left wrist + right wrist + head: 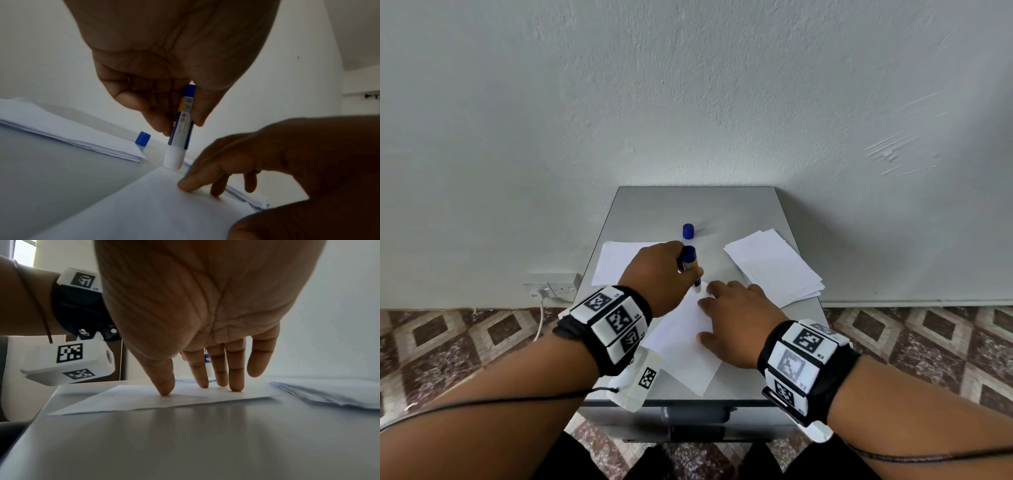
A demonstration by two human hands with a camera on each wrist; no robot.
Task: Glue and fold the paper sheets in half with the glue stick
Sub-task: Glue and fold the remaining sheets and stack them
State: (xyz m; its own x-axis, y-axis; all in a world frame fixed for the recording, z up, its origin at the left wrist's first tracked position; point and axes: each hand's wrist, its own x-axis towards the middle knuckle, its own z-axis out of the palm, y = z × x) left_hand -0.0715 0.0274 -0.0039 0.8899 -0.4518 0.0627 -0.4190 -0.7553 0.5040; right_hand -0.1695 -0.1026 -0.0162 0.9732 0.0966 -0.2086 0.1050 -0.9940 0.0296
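**Glue step: stick at far corner of sheet**

Left hand [657,274] grips the glue stick [180,123], thumb and fingers curled round the barrel; stick nearly upright, white tip down on the far corner of the sheet [685,346]; contact looks made in the left wrist view, though a hair's gap cannot be ruled out. Right hand [736,322] lies flat on the sheet, near the tip; fingers [202,373] straight and slightly apart, thumb and three fingertips pressing the paper, little finger lifted clear.

All places relative to the sheet: it lies skewed on the grey cabinet [695,205], one corner near the front edge; blue cap [688,231] stands beyond its far corner, well apart from the stick; a fanned stack [774,270] lies to the right; a second pile [616,260] to the left, partly under the left hand.

Judgement: gluing of this sheet is just starting, fold not yet begun; no glue trace visible. Next move calls for dragging the tip along the paper under light, even pressure while the right hand keeps it pinned; risk is the sheet creeping or wrinkling at the unheld corner.
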